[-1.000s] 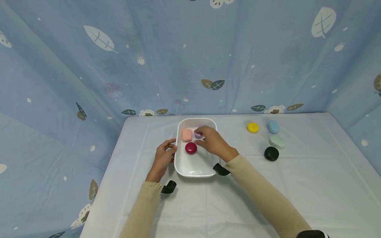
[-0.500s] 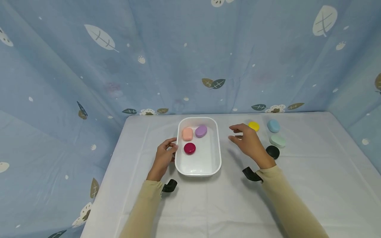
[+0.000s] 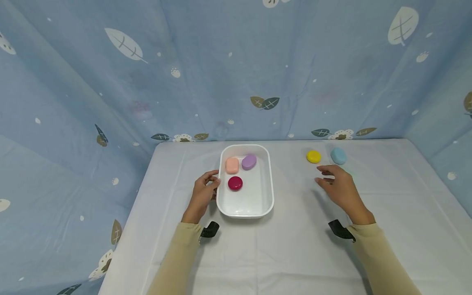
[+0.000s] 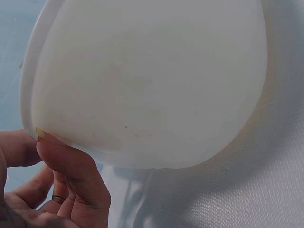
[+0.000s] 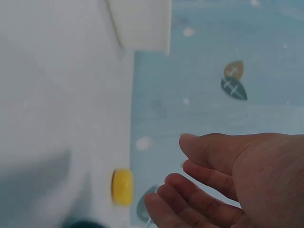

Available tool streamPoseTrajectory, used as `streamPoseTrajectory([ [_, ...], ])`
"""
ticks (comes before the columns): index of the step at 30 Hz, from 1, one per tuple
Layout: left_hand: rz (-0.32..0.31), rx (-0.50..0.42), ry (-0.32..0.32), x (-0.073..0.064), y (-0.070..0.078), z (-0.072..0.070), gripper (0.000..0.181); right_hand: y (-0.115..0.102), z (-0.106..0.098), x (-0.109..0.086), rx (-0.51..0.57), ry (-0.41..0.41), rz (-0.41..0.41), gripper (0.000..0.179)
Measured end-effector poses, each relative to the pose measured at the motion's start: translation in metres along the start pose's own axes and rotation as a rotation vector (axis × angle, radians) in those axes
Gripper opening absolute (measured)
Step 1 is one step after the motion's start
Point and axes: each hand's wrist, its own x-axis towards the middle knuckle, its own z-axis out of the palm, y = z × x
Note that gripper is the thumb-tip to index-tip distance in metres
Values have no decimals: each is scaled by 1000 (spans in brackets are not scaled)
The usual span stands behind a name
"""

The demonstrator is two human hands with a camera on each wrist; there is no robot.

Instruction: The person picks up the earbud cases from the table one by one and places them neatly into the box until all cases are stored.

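A deep white tray (image 3: 254,200) stands left of centre on the table. Inside it lie a peach rounded-square bar (image 3: 232,165), a purple oval bar (image 3: 249,162) and a glossy crimson round one (image 3: 235,183), all soap-like. My left hand (image 3: 203,192) pinches the tray's left rim between thumb and fingers; the left wrist view shows the thumb (image 4: 71,161) against the outer wall. Off to the right, my right hand (image 3: 339,186) hovers with loosely bent fingers around nothing. Just beyond its fingertips sits a yellow round piece (image 3: 314,156), with a light blue oval (image 3: 338,155) beside it.
A mint oval piece (image 3: 350,172) peeks out behind my right hand, and the black piece is hidden in the head view. White cloth (image 3: 295,254) covers the table. A blue patterned curtain (image 3: 221,73) rises along the back and sides.
My right hand let go of the purple bar in the tray, lifted away and swept right to the loose pieces. My left hand stayed at the tray's rim.
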Motion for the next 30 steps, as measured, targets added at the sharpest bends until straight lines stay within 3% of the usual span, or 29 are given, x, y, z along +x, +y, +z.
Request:
streamPoseTrajectory([
  [8,-12,8,1,0,1,0,38,25,-7,-16,-82,60,30,41],
  [18,2,-2,-11,0,2,0,39,36,-10,-22,-161,50,39,49],
  [30,3,-17,-15,-1,1,0,38,46,-11,-23,-187,-65,99,66],
])
